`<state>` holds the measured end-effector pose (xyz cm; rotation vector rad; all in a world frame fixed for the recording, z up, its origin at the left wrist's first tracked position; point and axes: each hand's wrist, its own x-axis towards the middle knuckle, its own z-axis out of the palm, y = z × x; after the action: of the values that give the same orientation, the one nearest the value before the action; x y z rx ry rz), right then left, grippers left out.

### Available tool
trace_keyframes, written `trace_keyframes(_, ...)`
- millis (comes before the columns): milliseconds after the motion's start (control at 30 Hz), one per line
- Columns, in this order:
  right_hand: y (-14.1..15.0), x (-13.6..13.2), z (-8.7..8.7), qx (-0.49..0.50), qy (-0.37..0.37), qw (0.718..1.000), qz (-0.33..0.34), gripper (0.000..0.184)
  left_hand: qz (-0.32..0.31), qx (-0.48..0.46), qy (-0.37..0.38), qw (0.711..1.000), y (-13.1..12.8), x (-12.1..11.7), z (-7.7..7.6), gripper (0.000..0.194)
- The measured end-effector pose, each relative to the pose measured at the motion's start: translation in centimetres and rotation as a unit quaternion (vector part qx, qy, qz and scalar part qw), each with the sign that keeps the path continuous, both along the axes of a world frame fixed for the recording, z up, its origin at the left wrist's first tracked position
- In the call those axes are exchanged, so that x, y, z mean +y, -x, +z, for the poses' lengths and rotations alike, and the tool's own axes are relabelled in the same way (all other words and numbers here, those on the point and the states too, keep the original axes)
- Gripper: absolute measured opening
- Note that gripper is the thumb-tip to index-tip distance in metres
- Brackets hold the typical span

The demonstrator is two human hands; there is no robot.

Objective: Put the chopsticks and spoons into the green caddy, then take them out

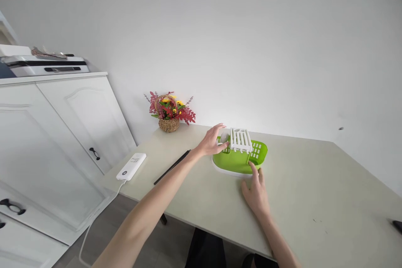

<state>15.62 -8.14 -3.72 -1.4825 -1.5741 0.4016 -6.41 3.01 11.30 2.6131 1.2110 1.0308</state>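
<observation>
A green slotted drainer basket [259, 153] sits in a white tray [220, 169] on the beige table [314, 188]. A white utensil rack [240, 140] rests across the basket's top. My left hand [212, 140] reaches to the rack's left end, fingers curled around something small and white there; what it is stays unclear. My right hand [256, 190] lies on the table at the tray's near rim, its fingertips touching the basket's front edge.
Black chopsticks [172, 167] lie left of the tray. A white power bank [131, 166] with a cable sits at the table's left corner. A wicker flower basket [169, 113] stands by the wall. White cabinets [63, 142] stand at the left. A dark object [397, 226] sits at the right edge.
</observation>
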Motion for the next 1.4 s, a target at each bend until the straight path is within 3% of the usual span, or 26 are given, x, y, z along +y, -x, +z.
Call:
trace_keyframes(200, 0.0, 0.0, 0.1, -0.002, 0.006, 1.000, 0.000, 0.071, -0.012, 0.047, 0.071, 0.996, -0.6, 1.8, 0.9, 0.051)
trace_keyframes(700, 0.0, 0.0, 0.1, 0.011, -0.001, 1.000, 0.008, 0.071, 0.043, -0.037, -0.026, 0.998, -1.3, 1.8, -1.1, 0.026)
trace_keyframes(1033, 0.0, -0.1, 0.5, 0.009, 0.014, 1.000, 0.007, 0.069, 0.079, -0.029, 0.017, 0.996, -1.7, 0.9, -0.5, 0.021)
trace_keyframes(1400, 0.1, 0.0, 0.4, 0.002, 0.001, 1.000, 0.001, 0.069, 0.135, 0.038, -0.009, 0.990, -2.1, 0.0, -0.1, 0.021)
